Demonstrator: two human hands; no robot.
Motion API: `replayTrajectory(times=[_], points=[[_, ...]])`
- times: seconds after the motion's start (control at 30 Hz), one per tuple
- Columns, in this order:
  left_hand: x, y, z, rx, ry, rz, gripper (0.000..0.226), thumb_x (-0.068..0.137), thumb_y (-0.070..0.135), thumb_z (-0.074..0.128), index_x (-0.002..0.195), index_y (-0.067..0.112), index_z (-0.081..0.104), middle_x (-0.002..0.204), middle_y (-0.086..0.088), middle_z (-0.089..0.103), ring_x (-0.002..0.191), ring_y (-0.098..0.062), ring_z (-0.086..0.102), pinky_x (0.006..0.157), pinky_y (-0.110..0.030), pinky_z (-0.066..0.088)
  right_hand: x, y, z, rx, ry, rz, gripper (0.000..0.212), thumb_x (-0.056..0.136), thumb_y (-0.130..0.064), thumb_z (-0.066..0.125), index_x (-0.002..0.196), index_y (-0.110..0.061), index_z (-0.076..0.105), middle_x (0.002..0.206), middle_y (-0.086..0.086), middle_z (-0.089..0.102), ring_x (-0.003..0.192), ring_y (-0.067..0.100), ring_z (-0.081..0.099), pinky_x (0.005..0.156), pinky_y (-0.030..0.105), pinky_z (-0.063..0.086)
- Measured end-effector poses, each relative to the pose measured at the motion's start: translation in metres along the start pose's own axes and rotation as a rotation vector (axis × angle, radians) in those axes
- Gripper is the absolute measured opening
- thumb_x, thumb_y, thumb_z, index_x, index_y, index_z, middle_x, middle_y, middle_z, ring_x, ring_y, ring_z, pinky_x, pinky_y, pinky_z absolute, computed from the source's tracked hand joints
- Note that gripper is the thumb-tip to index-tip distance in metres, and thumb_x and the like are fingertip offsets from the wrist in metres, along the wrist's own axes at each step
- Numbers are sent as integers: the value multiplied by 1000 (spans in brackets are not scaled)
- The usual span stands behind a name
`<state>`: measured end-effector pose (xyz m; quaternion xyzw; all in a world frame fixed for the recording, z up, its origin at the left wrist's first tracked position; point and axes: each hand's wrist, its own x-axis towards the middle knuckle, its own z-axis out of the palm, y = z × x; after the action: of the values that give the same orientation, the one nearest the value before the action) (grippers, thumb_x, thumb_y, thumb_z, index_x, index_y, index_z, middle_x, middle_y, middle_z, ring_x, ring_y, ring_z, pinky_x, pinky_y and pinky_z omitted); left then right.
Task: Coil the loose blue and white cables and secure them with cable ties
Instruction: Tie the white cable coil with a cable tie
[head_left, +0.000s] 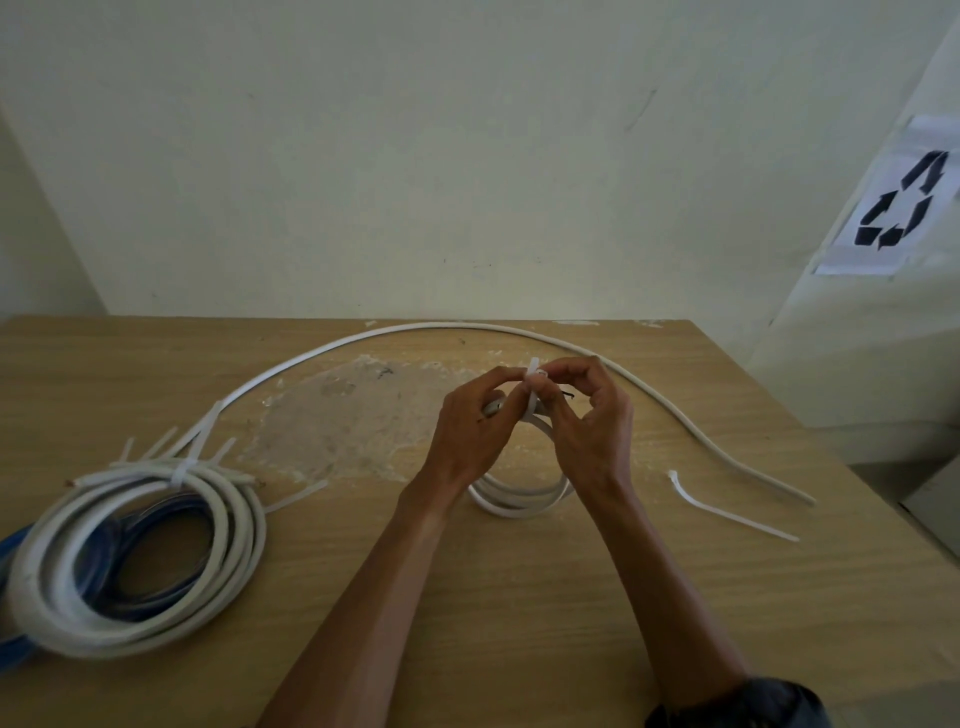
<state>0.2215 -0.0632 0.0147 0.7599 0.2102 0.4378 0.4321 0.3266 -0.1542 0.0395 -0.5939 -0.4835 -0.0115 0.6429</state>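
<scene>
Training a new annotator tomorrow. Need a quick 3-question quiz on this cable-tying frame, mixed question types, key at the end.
1. True or false: the large white coil at the left of the table already has a fastened tie round it.
2. The left hand and the right hand both pinch: A a screwdriver; B a white cable tie above the small white coil; C a roll of tape.
3. Fill in: the inner cable nested in the large white coil is coloured ____.
Key: 1 true; 2 B; 3 blue.
</scene>
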Motion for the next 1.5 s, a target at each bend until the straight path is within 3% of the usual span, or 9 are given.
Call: replayTrajectory(times=[0.17,0.3,0.47,0.57,0.7,0.83,1.0,1.23,1.5], points=[[-4,3,3,16,102,37,29,99,42,60,128,41,64,58,-3,60,49,-11,51,51,-29,45,1,5,0,-2,-12,7,9,89,-17,78,95,-19,70,92,-8,72,94,14,69,86,43,58],[-5,8,8,-115,135,54,28,97,28,66,124,22,72,98,-1,79,78,-5,73,63,-22,57,2,9,-2,28,-32,43,12,89,-22,77,96,-14,72,97,-6,74,96,15,71,86,47,59],[-4,-1,9,25,196,159,32,97,34,64,128,27,68,116,10,73,101,-5,72,81,-35,63,-9,11,6,-149,12,-107,21,90,-38,66,107,-25,68,105,-22,66,106,13,62,90,56,51],[-4,3,7,101,202,215,34,97,37,62,128,25,68,114,11,73,100,-2,71,82,-29,61,-12,7,10,-195,69,-164,23,91,-33,67,106,-17,69,103,-25,60,104,13,58,89,48,52],[-2,-4,4,88,259,175,26,96,33,66,116,19,76,105,3,78,94,-5,73,78,-36,62,-10,7,8,-269,150,-230,15,89,-21,77,99,-11,71,106,0,63,102,15,55,88,24,46],[-1,-7,0,60,221,133,20,98,28,68,112,16,75,98,7,77,89,-5,73,74,-39,62,-12,3,9,-162,63,-216,14,91,-15,74,103,-10,68,100,-6,69,94,4,65,82,27,55],[-2,3,0,138,209,166,21,94,39,67,102,20,71,83,25,64,81,5,66,67,-15,54,-10,2,6,-133,119,-219,20,90,-22,72,104,-6,70,111,1,73,105,11,68,88,24,54],[0,-2,3,171,190,225,34,95,48,62,103,17,71,93,8,71,85,-3,67,68,-22,56,-6,6,4,-130,125,-207,14,88,-9,76,100,-3,71,96,-1,73,93,16,69,80,45,58],[5,-1,-4,154,151,117,28,94,48,63,98,21,72,89,11,73,88,-2,68,72,-18,54,8,3,12,-73,18,-116,7,88,-6,75,92,-10,71,87,-7,71,85,7,67,79,19,51]])
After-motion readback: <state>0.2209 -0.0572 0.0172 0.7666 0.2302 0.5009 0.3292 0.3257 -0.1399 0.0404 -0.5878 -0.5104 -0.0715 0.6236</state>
